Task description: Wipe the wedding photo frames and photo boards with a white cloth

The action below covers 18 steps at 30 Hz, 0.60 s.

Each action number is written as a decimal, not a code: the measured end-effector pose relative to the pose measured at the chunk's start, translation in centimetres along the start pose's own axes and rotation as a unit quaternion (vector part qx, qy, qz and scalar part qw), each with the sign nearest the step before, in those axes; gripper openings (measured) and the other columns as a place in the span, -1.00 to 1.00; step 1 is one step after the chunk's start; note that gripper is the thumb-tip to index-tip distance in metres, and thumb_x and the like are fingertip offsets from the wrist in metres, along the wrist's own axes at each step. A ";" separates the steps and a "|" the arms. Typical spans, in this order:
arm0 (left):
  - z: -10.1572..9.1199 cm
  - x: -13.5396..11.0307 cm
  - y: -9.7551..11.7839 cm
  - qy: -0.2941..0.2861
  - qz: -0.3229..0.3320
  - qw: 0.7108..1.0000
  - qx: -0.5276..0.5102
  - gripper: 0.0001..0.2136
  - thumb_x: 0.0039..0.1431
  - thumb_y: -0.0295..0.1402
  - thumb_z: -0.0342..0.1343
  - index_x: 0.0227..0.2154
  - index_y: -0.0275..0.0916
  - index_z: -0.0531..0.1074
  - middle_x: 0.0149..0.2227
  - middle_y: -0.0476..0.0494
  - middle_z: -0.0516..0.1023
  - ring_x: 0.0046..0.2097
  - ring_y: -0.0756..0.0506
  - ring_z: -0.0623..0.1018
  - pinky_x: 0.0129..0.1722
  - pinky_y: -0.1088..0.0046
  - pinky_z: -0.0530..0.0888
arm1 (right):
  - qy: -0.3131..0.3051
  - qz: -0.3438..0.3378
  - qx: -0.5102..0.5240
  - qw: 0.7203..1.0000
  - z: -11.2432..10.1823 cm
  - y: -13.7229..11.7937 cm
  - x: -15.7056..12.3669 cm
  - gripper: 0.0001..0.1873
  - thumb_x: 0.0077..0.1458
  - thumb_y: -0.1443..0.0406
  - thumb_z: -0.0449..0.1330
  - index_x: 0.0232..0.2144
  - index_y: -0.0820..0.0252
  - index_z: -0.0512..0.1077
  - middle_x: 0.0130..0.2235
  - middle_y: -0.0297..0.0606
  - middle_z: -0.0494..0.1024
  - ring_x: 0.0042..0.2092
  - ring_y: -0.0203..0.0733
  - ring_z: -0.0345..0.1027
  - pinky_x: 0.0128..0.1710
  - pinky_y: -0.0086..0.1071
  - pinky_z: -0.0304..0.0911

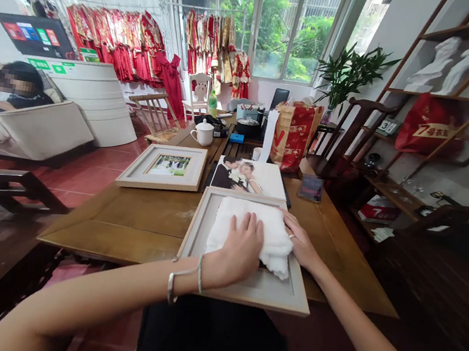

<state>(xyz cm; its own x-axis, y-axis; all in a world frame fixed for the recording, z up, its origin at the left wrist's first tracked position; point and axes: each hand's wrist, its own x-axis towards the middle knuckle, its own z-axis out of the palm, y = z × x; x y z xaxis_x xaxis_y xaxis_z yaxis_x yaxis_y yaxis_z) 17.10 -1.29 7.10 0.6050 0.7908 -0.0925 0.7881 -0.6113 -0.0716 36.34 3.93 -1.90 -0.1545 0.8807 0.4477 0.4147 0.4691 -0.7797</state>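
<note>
In front of me a light wooden picture frame overhangs the near edge of the brown table. A folded white cloth lies over its middle and hides most of what is inside. My left hand lies flat on the cloth with the fingers stretched out and slightly apart. Along the right side, my right hand rests at the frame's edge, its stretched fingers touching the cloth. Just beyond lies a wedding photo print. Left of that is a second picture frame holding a small outdoor photo.
A white lidded mug, a blue box and a red and brown paper bag stand farther back. A small dark-framed item sits to the right. Wooden chairs and shelves flank the table. Seated people are at far left.
</note>
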 end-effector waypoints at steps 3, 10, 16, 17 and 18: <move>-0.1 0.2 0.0 0.001 0.004 1.000 0.007 -0.34 -0.02 -0.54 0.00 0.19 -0.60 -0.01 0.25 -0.63 0.00 0.27 -0.42 0.01 0.14 -0.12 0.10 | 0.004 0.006 0.000 1.000 0.1 0.2 0.0 -0.58 0.17 0.18 -0.01 0.07 0.01 0.35 0.19 -0.25 0.30 0.24 -0.08 0.07 0.26 -0.08 -0.06; -1.3 -6.0 2.5 -0.038 0.169 0.977 -0.128 -0.31 -0.05 -0.52 -0.01 0.22 -0.43 0.00 0.29 -0.39 -0.03 0.29 -0.38 -0.05 0.21 -0.07 0.04 | 0.000 0.007 -0.002 1.000 0.1 0.4 0.1 -0.59 0.16 0.26 -0.02 0.03 0.01 0.39 0.15 -0.26 0.36 0.23 -0.11 0.09 0.26 -0.10 -0.07; -1.2 -7.2 1.9 -0.017 0.246 0.950 -0.190 -0.23 -0.07 -0.56 -0.06 0.26 -0.18 -0.11 0.32 -0.06 -0.08 0.32 -0.22 -0.13 0.25 0.00 -0.01 | 0.008 0.007 -0.003 1.000 0.0 0.1 0.2 -0.61 0.15 0.28 -0.02 0.00 0.01 0.42 0.13 -0.25 0.38 0.22 -0.09 0.12 0.25 -0.06 -0.04; -0.9 -6.7 1.6 -0.011 0.239 0.954 -0.180 -0.23 -0.07 -0.58 -0.06 0.26 -0.17 -0.13 0.33 -0.07 -0.08 0.32 -0.22 -0.14 0.25 0.00 -0.01 | 0.008 0.006 -0.001 1.000 0.0 0.1 0.2 -0.61 0.15 0.28 -0.02 0.00 0.01 0.42 0.13 -0.26 0.38 0.22 -0.09 0.12 0.25 -0.07 -0.04; -0.5 -6.0 1.3 -0.004 0.229 0.959 -0.168 -0.22 -0.07 -0.58 -0.05 0.27 -0.18 -0.14 0.33 -0.08 -0.09 0.32 -0.22 -0.14 0.24 -0.01 -0.01 | 0.007 0.004 0.002 1.000 0.0 0.1 0.1 -0.61 0.15 0.28 -0.02 0.00 0.01 0.42 0.13 -0.26 0.38 0.22 -0.10 0.12 0.25 -0.07 -0.04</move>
<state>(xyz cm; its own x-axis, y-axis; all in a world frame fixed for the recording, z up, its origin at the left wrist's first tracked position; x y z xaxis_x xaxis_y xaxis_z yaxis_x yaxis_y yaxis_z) 14.55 -6.85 8.05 0.8969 0.4400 -0.0451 0.4320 -0.8496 0.3028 36.36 4.10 -1.90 -0.1381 0.8838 0.4471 0.4131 0.4617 -0.7850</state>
